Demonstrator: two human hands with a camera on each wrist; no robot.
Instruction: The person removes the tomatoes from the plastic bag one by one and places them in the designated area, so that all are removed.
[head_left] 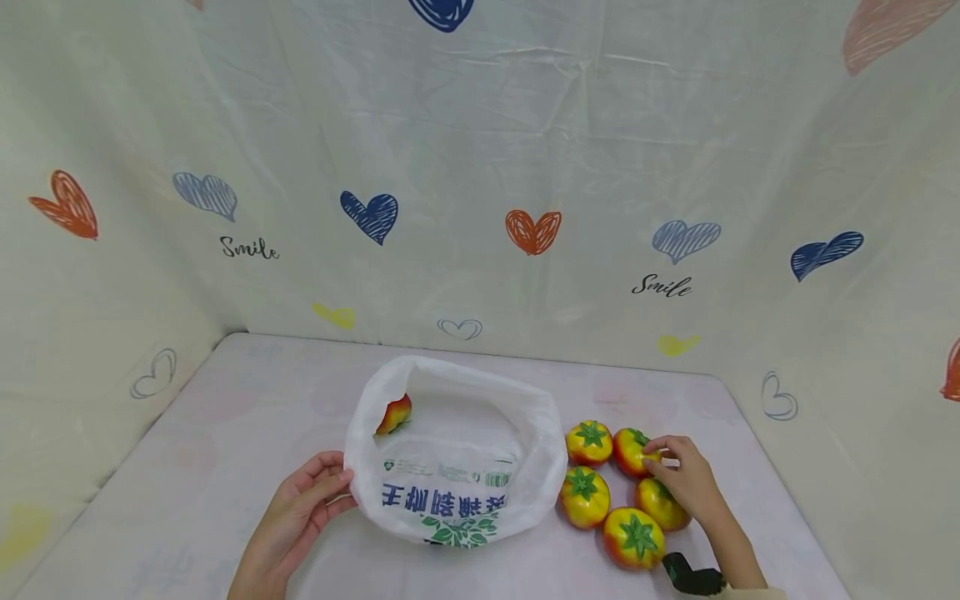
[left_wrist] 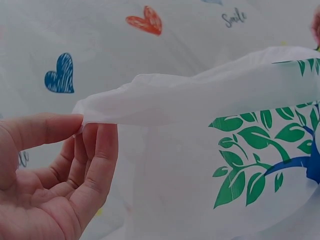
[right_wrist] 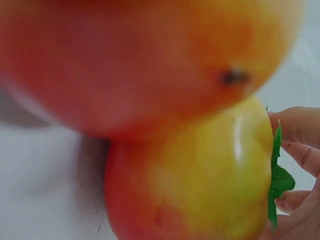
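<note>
A white plastic bag [head_left: 450, 367] with a green leaf print stands upright on the table, its mouth wide. Inside, against its left wall, a red-and-yellow tomato [head_left: 396, 414] shows in part. My left hand [head_left: 300, 508] pinches the bag's left rim between thumb and fingers, close up in the left wrist view. To the bag's right, my right hand [head_left: 686, 475] has thumb and fingertips curled at the right side of a tomato [head_left: 628, 454] in the back row. In the right wrist view those fingers [right_wrist: 300, 125] are right at a green leafy top [right_wrist: 280, 182].
Several more tomatoes sit close together near the bag's right side, among them a front one [head_left: 633, 542] and one under my right hand [head_left: 660, 507]. A black wrist strap [head_left: 693, 577] shows by the right sleeve. Behind the table [head_left: 300, 375] hangs a heart-printed curtain [head_left: 480, 167].
</note>
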